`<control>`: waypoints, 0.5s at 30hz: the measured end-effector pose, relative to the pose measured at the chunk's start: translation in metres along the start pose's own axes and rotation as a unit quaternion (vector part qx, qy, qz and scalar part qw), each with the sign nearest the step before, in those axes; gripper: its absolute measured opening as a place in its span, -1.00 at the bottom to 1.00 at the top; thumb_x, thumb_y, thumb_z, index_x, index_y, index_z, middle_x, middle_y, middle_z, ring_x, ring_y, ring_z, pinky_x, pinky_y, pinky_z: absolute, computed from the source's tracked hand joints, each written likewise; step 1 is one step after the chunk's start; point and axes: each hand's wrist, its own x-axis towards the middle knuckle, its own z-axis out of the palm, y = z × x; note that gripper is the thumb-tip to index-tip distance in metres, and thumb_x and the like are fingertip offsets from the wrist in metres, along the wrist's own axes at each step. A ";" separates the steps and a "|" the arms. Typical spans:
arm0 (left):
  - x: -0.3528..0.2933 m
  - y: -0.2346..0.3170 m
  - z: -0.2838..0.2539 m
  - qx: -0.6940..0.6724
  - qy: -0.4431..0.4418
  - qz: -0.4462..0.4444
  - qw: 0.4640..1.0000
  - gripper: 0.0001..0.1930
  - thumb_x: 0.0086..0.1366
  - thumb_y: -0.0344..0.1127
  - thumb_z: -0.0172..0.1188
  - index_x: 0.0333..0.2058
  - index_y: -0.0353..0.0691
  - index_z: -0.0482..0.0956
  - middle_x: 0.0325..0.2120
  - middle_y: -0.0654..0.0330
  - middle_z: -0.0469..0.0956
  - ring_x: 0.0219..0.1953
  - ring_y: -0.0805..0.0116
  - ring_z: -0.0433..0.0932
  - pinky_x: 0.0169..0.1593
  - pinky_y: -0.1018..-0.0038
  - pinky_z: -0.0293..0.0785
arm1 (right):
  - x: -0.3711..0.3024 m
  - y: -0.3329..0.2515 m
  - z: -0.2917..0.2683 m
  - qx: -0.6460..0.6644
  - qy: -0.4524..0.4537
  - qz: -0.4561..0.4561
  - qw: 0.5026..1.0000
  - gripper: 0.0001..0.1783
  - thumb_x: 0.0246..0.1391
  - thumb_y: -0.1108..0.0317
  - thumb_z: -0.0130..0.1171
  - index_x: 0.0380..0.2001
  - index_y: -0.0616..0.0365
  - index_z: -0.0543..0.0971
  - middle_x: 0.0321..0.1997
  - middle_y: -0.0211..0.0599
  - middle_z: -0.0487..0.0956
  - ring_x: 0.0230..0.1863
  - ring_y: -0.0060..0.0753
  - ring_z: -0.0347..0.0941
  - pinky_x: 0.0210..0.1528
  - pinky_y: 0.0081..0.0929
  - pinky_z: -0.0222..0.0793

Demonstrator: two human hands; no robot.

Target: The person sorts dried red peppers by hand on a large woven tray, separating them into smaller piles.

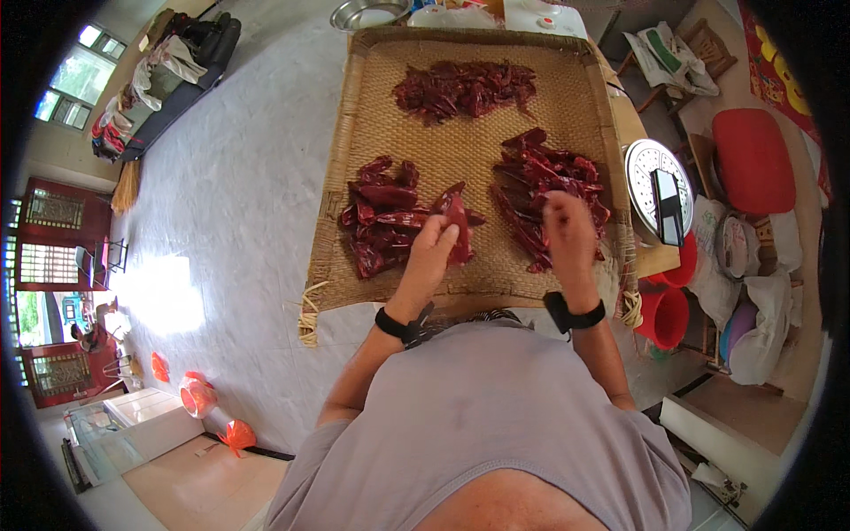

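Observation:
A large woven tray (496, 159) carries three piles of dark red dried chili peppers. In my left hand (431, 252) one broad dried chili pepper (453, 212) is pinched between thumb and fingers, at the right edge of the left pile (376, 221). My right hand (571, 232) is over the near part of the right pile (553, 168), its fingers curled and smeared by motion; whether they hold a pepper does not show. The far pile (465, 88), with smaller or torn-looking pieces, lies toward the back of the tray.
A steamer pot with a perforated plate (645, 168) and a phone (667, 206) stand beside the tray's right edge. Red buckets (662, 317) are below them. A metal basin (370, 12) sits behind the tray. Orange-red bags (237, 435) lie on the floor at left.

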 end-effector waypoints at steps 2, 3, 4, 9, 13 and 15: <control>0.002 -0.009 0.006 0.061 -0.007 0.031 0.998 -0.77 0.43 -0.22 -0.04 -0.11 -0.25 0.41 -0.33 0.30 0.52 -0.33 0.58 0.45 -0.24 0.59 0.41 | -0.012 -0.011 0.019 0.153 -0.124 0.044 0.979 -0.69 0.08 0.45 0.16 -0.07 0.08 0.49 -0.12 -0.21 0.50 -0.17 -0.19 0.45 -0.19 -0.31 0.40; 0.002 -0.014 0.008 0.086 0.000 0.050 0.995 -0.78 0.43 -0.23 -0.04 -0.12 -0.26 0.41 -0.33 0.30 0.51 -0.34 0.57 0.44 -0.23 0.58 0.41 | -0.019 -0.011 0.033 0.163 -0.156 0.034 0.974 -0.70 0.07 0.46 0.16 -0.08 0.08 0.50 -0.13 -0.23 0.50 -0.18 -0.19 0.47 -0.23 -0.34 0.42; 0.001 -0.008 0.012 0.087 0.000 0.049 0.995 -0.78 0.43 -0.23 -0.04 -0.12 -0.26 0.41 -0.33 0.30 0.51 -0.34 0.57 0.44 -0.23 0.58 0.41 | -0.022 -0.016 0.035 0.164 -0.155 0.035 0.974 -0.70 0.07 0.46 0.16 -0.08 0.08 0.50 -0.13 -0.23 0.50 -0.18 -0.19 0.47 -0.23 -0.34 0.42; -0.005 0.012 0.010 0.067 0.152 -0.024 0.986 -0.82 0.34 -0.40 0.02 -0.12 -0.32 0.44 -0.35 0.24 0.53 -0.38 0.52 0.49 -0.29 0.55 0.45 | -0.028 -0.011 0.046 0.020 -0.151 -0.059 0.987 -0.66 -0.02 0.48 0.16 -0.11 0.07 0.49 -0.09 -0.25 0.48 -0.08 -0.09 0.44 -0.13 -0.25 0.43; 0.002 -0.002 -0.011 0.168 0.212 0.036 0.962 -0.73 0.28 -0.47 0.06 -0.05 -0.34 0.45 -0.31 0.22 0.54 -0.37 0.54 0.49 -0.37 0.57 0.47 | -0.024 0.007 0.067 -0.066 -0.173 -0.127 0.974 -0.53 -0.13 0.48 0.25 -0.05 0.05 0.47 -0.02 -0.23 0.45 -0.02 -0.11 0.39 -0.08 -0.29 0.43; 0.002 -0.002 -0.012 0.146 0.207 0.034 0.967 -0.70 0.28 -0.48 0.07 -0.01 -0.33 0.43 -0.29 0.21 0.54 -0.36 0.54 0.50 -0.38 0.58 0.48 | -0.024 0.015 0.071 -0.111 -0.214 -0.153 0.958 -0.53 -0.15 0.47 0.25 -0.07 0.05 0.48 -0.02 -0.23 0.45 -0.03 -0.11 0.39 -0.08 -0.29 0.42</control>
